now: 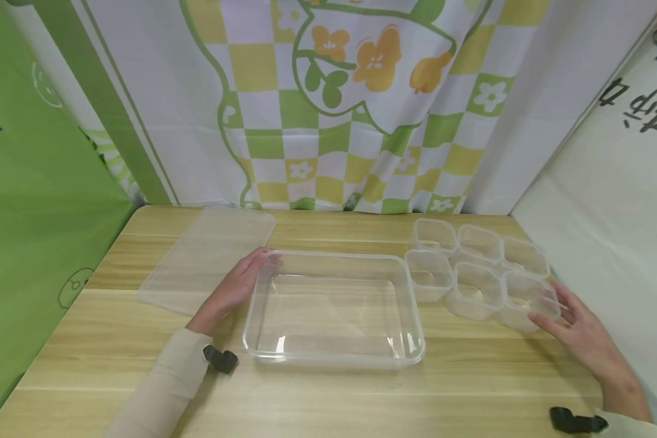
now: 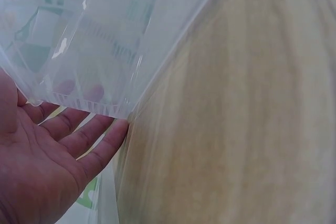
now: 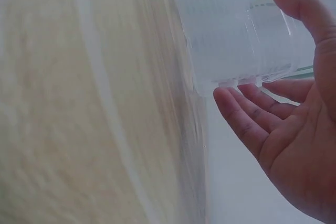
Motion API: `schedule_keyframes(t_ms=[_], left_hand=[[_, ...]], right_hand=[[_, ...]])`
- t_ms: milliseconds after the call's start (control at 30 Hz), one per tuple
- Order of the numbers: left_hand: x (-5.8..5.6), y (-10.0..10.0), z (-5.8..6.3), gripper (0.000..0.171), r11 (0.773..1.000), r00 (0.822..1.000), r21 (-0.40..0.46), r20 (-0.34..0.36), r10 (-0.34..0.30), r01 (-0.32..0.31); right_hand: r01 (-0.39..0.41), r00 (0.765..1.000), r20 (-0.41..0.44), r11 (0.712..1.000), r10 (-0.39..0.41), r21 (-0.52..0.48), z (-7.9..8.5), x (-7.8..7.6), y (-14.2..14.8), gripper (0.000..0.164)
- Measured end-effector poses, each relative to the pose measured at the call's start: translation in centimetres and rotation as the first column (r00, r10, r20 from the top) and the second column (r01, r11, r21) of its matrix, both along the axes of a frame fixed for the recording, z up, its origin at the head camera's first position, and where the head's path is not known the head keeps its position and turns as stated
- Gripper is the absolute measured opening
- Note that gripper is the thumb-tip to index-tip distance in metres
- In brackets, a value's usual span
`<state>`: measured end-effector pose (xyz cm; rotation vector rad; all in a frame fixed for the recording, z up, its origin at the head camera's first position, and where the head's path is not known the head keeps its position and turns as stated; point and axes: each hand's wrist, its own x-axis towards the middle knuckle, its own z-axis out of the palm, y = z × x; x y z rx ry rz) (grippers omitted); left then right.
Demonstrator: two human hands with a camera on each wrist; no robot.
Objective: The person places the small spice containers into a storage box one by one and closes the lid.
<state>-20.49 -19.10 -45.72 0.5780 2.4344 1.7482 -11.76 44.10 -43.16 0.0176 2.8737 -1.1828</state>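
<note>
A large clear plastic box (image 1: 331,360), rectangular and without its lid, stands in the middle of the wooden table. My left hand (image 1: 244,277) is at its back left corner. In the left wrist view the fingers (image 2: 102,142) of that hand reach, nearly straight, along the outside of the box wall. On the right, several small clear plastic containers (image 1: 476,295) stand side by side in two rows. My right hand (image 1: 586,334) is at the front right container (image 1: 525,304), its thumb in front and its fingers (image 3: 244,116) extended against the outer side.
A flat translucent lid (image 1: 210,261) lies at the back left of the table (image 1: 328,401). Patterned cloth (image 1: 317,146) hangs along the back edge. A green sheet (image 1: 38,201) borders the left side and a white sheet (image 1: 608,201) the right.
</note>
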Motion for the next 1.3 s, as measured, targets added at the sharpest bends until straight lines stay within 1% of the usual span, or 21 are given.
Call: schedule_keyframes(t_ms=[300,533,633,733,867,933,1067,1200,1300], left_hand=[[0.1,0.0,0.1,0.045,1.000,1.000,0.002,0.008,-0.007,0.007],[0.1,0.0,0.1,0.045,1.000,1.000,-0.011,0.002,0.004,-0.004],[0.1,0.1,0.2,0.045,1.000,1.000,-0.012,-0.002,0.013,-0.013],[0.2,0.2,0.2,0.046,1.000,1.000,-0.011,-0.007,0.021,-0.021],[0.1,0.3,0.2,0.046,1.000,0.999,-0.011,-0.015,0.029,-0.029],[0.0,0.3,0.2,0.046,1.000,0.999,-0.007,-0.019,0.031,-0.031],[0.0,0.3,0.2,0.046,0.999,0.999,-0.001,-0.027,0.034,-0.034],[0.0,0.3,0.2,0.045,0.999,0.999,-0.003,-0.027,0.047,-0.047],[0.1,0.4,0.2,0.045,0.999,0.998,-0.005,-0.026,0.053,-0.053]], right_hand=[[0.006,0.999,-0.048,1.000,-0.005,0.018,0.3,0.2,0.3,0.090],[0.024,1.000,-0.016,0.998,-0.023,0.057,1.4,0.9,0.8,0.091],[0.036,0.999,-0.024,0.997,-0.035,0.062,2.0,1.2,0.9,0.091],[0.045,0.997,-0.060,0.996,-0.041,0.074,2.7,1.6,0.9,0.090],[0.047,0.991,-0.132,0.997,-0.038,0.068,3.8,1.9,0.2,0.092],[0.031,0.986,-0.166,0.998,-0.022,0.051,4.5,2.0,-0.3,0.092],[0.002,0.981,-0.195,1.000,0.001,0.015,5.9,2.0,-2.0,0.091],[-0.066,0.971,-0.232,0.998,0.059,-0.024,6.9,1.5,-4.2,0.090],[-0.141,0.958,-0.258,0.989,0.124,-0.046,7.5,0.9,-6.1,0.089]])
